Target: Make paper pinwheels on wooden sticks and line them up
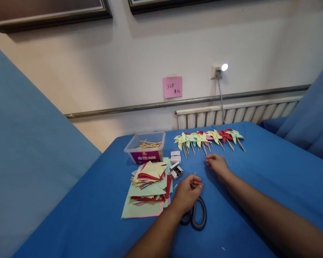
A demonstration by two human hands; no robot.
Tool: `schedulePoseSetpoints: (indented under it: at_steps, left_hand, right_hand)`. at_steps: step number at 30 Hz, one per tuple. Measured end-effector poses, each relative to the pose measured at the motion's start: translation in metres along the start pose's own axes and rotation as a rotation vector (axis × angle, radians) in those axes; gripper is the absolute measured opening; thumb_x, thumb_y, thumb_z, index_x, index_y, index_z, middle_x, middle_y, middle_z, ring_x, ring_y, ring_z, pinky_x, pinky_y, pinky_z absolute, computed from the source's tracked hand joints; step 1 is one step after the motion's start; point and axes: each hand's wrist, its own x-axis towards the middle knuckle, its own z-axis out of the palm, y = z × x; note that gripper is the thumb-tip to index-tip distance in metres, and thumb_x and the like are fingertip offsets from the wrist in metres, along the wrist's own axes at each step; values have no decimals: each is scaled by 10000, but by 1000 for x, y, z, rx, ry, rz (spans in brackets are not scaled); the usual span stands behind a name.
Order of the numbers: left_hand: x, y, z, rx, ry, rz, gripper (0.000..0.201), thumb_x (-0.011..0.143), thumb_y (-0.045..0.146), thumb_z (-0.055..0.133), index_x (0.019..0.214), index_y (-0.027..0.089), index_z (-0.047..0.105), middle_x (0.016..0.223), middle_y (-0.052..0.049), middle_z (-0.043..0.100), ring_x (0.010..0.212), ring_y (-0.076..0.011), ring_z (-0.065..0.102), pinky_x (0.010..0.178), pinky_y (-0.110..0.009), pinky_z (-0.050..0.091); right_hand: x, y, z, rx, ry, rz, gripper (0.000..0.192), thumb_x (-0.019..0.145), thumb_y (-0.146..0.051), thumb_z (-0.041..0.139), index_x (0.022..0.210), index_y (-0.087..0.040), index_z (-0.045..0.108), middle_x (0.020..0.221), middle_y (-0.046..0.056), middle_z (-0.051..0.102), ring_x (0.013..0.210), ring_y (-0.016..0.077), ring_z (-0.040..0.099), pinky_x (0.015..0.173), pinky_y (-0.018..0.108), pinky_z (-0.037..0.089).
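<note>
My right hand pinches the lower end of the stick of a yellow paper pinwheel at the row's near side. Other pinwheels in red, green, yellow and pink lie beside it, sticks pointing toward me. My left hand has its fingers curled in, and nothing shows in them. Beneath it lies a pair of scissors with dark handles, its blades mostly covered by the hand. Left of that hand is a small open box with small dark pieces in it.
A clear plastic tub of thin wooden sticks stands at the back left. Before it are stacked coloured paper sheets. Small white boxes sit between tub and pinwheels. The blue-covered table meets a wall with a radiator.
</note>
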Motion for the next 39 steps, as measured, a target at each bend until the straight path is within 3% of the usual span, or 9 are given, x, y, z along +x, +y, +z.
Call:
schedulePoseSetpoints:
  at_steps: [4, 8, 11, 14, 17, 21, 24, 33, 39]
  left_hand:
    - [2, -4, 0, 42, -30, 32, 92, 715, 173, 633, 804, 176, 656, 737, -22, 642, 692, -149, 576, 677, -267, 441]
    - [0, 3, 0, 101, -8, 59, 63, 749, 200, 603, 770, 181, 660, 718, -24, 655, 655, -150, 570, 642, -260, 425]
    - [-6, 23, -12, 233, 116, 119, 73, 757, 257, 635, 774, 210, 689, 726, -25, 678, 630, -161, 571, 649, -268, 413]
    - [-12, 52, -38, 380, 387, 289, 96, 747, 277, 663, 817, 241, 718, 755, -30, 671, 705, -184, 572, 722, -273, 406]
    - [-12, 72, -70, 722, 607, 342, 196, 778, 305, 627, 942, 227, 701, 937, -73, 687, 914, -248, 590, 850, -317, 397]
    - [-4, 69, -98, 1126, 526, 91, 435, 748, 429, 645, 1098, 171, 657, 1129, -160, 664, 1054, -339, 570, 885, -388, 387]
    - [0, 56, -105, 1225, 435, -52, 451, 727, 463, 650, 1065, 165, 666, 1057, -189, 688, 1006, -360, 589, 824, -395, 392]
    - [-1, 61, -108, 1032, 488, -61, 389, 745, 481, 623, 1020, 210, 677, 1065, -149, 707, 997, -353, 611, 782, -375, 383]
    - [-1, 63, -104, 1195, 446, -128, 291, 757, 358, 592, 1007, 220, 650, 1055, -106, 706, 971, -310, 619, 749, -347, 393]
  right_hand:
    - [-66, -2, 18, 234, -198, 48, 218, 728, -280, 512, 861, -171, 646, 819, 78, 713, 699, 194, 662, 611, 282, 507]
    - [-88, -5, 21, 241, -218, -139, 237, 785, -397, 510, 755, -201, 640, 745, 40, 682, 723, 190, 624, 652, 285, 484]
    - [-76, -6, 18, 239, -350, -104, 303, 790, -478, 527, 699, -196, 587, 564, -17, 578, 500, 131, 507, 482, 242, 390]
    - [-68, -6, 16, 339, -424, -20, 315, 747, -495, 590, 710, -184, 570, 574, -21, 579, 489, 110, 500, 466, 221, 369]
    - [-72, -4, 17, 358, -468, -41, 290, 743, -463, 619, 705, -180, 572, 609, -20, 591, 518, 104, 512, 491, 220, 376]
    - [-80, -3, 17, 345, -498, -89, 222, 761, -391, 621, 712, -179, 575, 622, -25, 590, 544, 103, 512, 523, 225, 383]
    - [-80, -2, 18, 325, -521, -94, 179, 767, -345, 612, 708, -182, 569, 626, -31, 579, 554, 105, 511, 536, 227, 387]
    - [-80, 10, 23, 168, -518, -155, 113, 768, -300, 616, 732, -193, 612, 672, -20, 620, 619, 122, 539, 598, 228, 425]
    - [-81, 11, 24, 133, -537, -209, 72, 791, -248, 591, 758, -191, 620, 693, -14, 626, 629, 119, 543, 607, 226, 432]
